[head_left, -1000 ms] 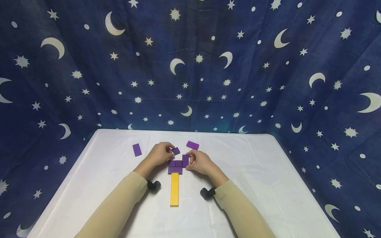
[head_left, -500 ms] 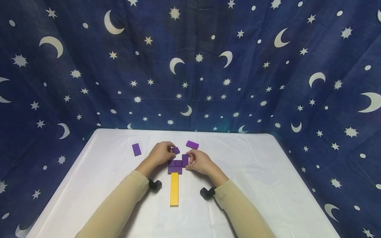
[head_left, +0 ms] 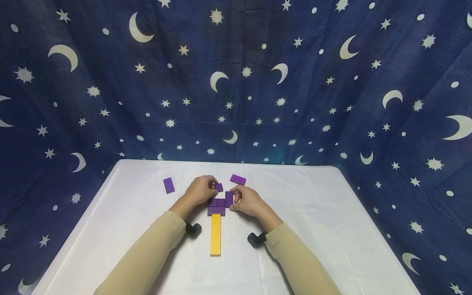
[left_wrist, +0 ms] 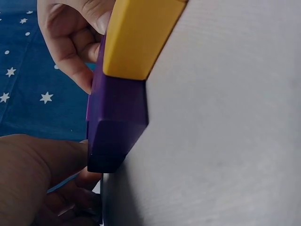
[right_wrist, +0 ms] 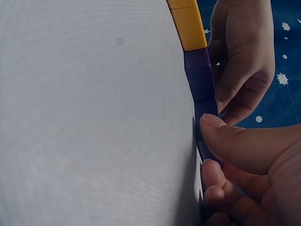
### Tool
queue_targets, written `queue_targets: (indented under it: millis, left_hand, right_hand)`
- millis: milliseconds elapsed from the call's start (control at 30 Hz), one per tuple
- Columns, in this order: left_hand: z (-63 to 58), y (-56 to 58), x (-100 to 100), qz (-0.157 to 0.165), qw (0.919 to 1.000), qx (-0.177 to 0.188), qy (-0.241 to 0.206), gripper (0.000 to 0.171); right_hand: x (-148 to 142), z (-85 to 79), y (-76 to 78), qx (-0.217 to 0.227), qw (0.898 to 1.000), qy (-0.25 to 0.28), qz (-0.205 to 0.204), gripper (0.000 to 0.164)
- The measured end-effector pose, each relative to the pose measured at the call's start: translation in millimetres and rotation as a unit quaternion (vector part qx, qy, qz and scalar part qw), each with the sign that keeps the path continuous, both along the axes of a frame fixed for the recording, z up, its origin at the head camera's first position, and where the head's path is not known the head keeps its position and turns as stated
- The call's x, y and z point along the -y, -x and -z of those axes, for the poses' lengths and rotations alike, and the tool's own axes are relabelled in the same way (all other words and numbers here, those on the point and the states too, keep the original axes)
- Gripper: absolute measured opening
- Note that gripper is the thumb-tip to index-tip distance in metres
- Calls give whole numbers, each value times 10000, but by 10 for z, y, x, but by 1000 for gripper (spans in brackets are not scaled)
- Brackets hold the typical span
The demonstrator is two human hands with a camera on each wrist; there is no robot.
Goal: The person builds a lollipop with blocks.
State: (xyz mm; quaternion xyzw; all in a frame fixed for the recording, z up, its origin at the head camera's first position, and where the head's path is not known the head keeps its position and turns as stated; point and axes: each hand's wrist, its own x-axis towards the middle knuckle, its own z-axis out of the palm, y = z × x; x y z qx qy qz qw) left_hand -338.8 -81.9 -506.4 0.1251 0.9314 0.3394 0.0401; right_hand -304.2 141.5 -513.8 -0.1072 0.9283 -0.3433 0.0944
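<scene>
Both at work near the middle of a white-covered tabletop point(head_left: 313, 229): left hand point(head_left: 200, 190), thumb and fingers of its grip pinching a small purple block point(head_left: 219, 187); right hand point(head_left: 249, 200), grip clamped on the right side of an oblong purple block point(head_left: 229, 199). Just beyond the purple squares point(head_left: 221, 202) with the small purple block, a slight gap between; cannot tell whether resting on the tabletop or held above it. Side by side and touching, those squares, right beside the oblong purple block's left edge. On their near side, a wide purple block point(head_left: 216, 211) lying crosswise, and against its near edge a yellow strip point(head_left: 215, 235) running toward the person, seamed near the far end. Lying loose, an angled purple block point(head_left: 169, 185) well to the left and a brighter purple block point(head_left: 237, 179) just past the right hand. Behind everything, a dark blue curtain point(head_left: 236, 49) printed with moons and stars.
</scene>
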Motion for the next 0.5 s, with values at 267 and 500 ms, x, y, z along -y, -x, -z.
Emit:
queue_targets:
  millis: [267,500]
  left_hand:
    - [-6,-17,1,154,9999,28,62,23]
    - [0,-37,-15,320,9993,206,27,23]
  right_hand:
    - [-2,2,1,-47,10000,5,-9,63]
    - [-3,-2,-4,-66,10000,43,-37,63]
